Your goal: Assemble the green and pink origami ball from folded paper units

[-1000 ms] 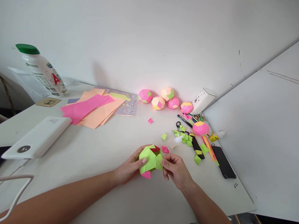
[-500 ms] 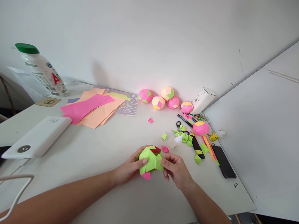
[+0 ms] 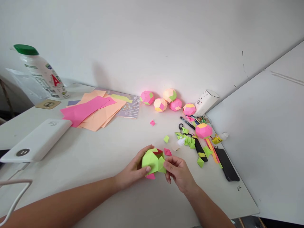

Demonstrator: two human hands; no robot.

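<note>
A green folded-paper ball (image 3: 151, 161) with pink parts, gapped at its top and right side, sits in my left hand (image 3: 136, 167). The thumb of that hand presses the near side while the fingers wrap behind it. My right hand (image 3: 179, 172) pinches a green paper piece at the ball's right edge between thumb and forefinger. Just beyond the ball lies a small pink folded piece (image 3: 167, 152). Farther back are a loose green folded piece (image 3: 166, 138) and another pink piece (image 3: 152, 122).
Finished pink and peach paper balls (image 3: 160, 104) line the wall. To the right are green pieces (image 3: 188, 139), scissors (image 3: 181, 126), a glue bottle (image 3: 218, 138) and a black phone (image 3: 226, 164). At left are paper sheets (image 3: 95, 110), a white power bank (image 3: 35, 142) and a bottle (image 3: 44, 72).
My left hand has turned the ball slightly, and its thumb has slid lower along the near side. The lower pink part shows less. My right hand keeps its pinch.
</note>
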